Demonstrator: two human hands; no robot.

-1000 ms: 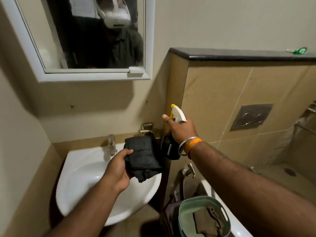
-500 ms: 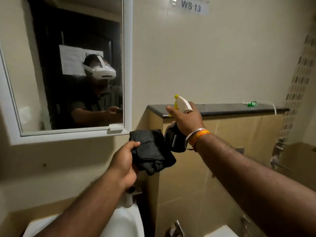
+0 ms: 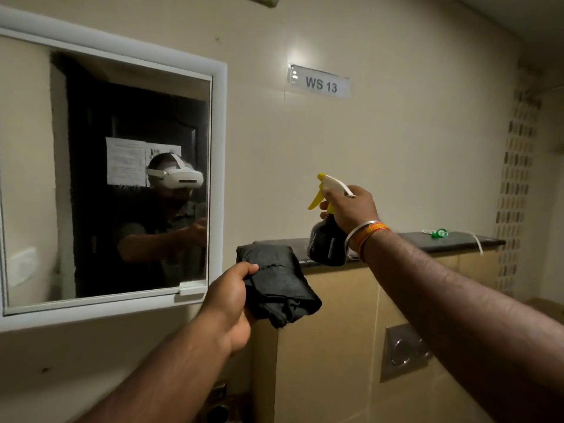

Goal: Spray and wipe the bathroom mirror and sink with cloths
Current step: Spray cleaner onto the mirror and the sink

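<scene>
Head view: black cloth [image 3: 276, 286] gripped in left hand [image 3: 227, 303], spray bottle [image 3: 326, 227] clutched in right hand [image 3: 351, 209], both right of mirror [image 3: 106, 178].

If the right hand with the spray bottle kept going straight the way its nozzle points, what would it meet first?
Probably the mirror. The right hand aims the spray bottle leftward, and nothing seems to lie between. Depth is unclear, so it might meet the white frame or the wall beside it.

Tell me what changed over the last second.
The view tilted up from the sink to the mirror. The right hand raised the spray bottle, and the left hand lifted the black cloth alongside. Both grips stayed the same; no spray is visible yet.
</scene>
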